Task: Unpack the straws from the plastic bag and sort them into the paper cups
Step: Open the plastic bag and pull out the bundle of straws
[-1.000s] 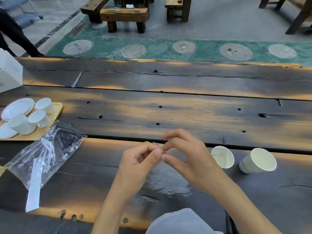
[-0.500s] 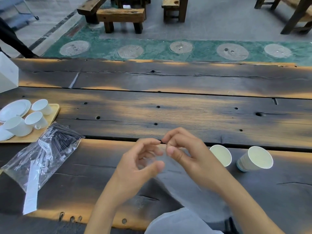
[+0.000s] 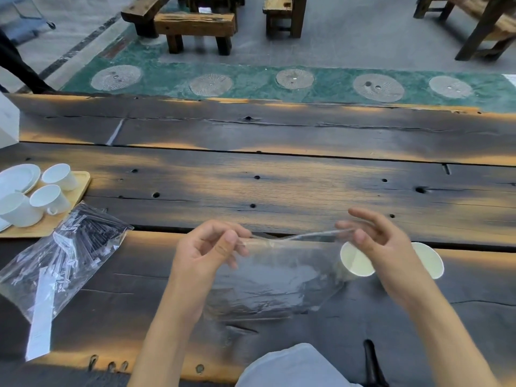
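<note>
At a dark plank table [image 3: 279, 185], two bare hands that were pinched close together a moment ago have drawn apart, stretching a clear plastic bag [image 3: 273, 277] between them.

From left: white cups [image 3: 50, 198] sit on a wooden tray [image 3: 81, 188]; beside it lies a second clear bag of black straws [image 3: 83, 236]. Left hand [image 3: 206, 252] and right hand [image 3: 377, 241] each pinch the stretched bag's top edge; its contents cannot be made out. Two paper cups [image 3: 356, 259], apparently empty, lie tipped behind the right hand.

Clear plastic bag [image 3: 279, 277] stretched above table; black straws' bag [image 3: 69, 252] left; paper cups [image 3: 357, 261] right.
</note>
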Tool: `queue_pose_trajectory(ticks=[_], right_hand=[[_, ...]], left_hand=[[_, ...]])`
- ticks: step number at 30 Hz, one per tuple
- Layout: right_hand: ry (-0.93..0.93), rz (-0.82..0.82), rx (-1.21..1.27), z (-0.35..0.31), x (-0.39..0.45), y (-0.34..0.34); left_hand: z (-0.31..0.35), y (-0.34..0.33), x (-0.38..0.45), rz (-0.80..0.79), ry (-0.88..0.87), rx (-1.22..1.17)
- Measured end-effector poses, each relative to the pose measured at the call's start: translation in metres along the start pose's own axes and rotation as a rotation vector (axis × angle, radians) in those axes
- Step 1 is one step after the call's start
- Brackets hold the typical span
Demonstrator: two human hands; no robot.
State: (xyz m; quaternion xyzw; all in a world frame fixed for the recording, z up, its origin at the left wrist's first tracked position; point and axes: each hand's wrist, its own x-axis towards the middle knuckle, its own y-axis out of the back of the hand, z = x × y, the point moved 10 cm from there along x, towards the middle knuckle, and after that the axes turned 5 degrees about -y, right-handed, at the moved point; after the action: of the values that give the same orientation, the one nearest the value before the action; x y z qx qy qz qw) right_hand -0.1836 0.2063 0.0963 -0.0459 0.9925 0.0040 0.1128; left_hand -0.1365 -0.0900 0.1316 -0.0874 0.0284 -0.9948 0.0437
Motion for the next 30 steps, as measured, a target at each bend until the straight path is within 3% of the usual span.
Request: queue_pose_trajectory(ticks=[5,11,14,17,21,23,26,30], right_hand=[[-0.164,-0.151,0.1,0.056,-0.003,-0.029],[-0.026,-0.009,0.142,0.044,0.004,-0.021],[0.033,0.001,0.1,0.027,0.004,-0.021],[0.068,-0.024,0.047,0.015,0.001,-0.023],[0.1,-0.066,-0.017,0.004,-0.005,-0.036],[0.089,-0.08,-0.001,0.001,-0.007,-0.042],[0.063,-0.077,-0.002,-0.001,-0.01,-0.044],[0.036,-0.051,-0.072,0.002,-0.01,-0.039]], left_hand=[[-0.009,0.009,0.004,0.112,0.054,-0.171],[-0.03,0.032,-0.001,0.303,0.171,-0.241],[-0.033,0.04,-0.004,0.323,0.174,-0.046],[-0.013,0.035,0.002,0.196,0.041,0.381],[0.012,-0.009,0.01,-0.078,-0.291,1.011],[0.014,-0.031,0.01,-0.169,-0.379,1.052],[0.016,-0.045,0.012,-0.201,-0.428,0.928],[0.006,-0.03,0.018,-0.106,-0.283,0.687]])
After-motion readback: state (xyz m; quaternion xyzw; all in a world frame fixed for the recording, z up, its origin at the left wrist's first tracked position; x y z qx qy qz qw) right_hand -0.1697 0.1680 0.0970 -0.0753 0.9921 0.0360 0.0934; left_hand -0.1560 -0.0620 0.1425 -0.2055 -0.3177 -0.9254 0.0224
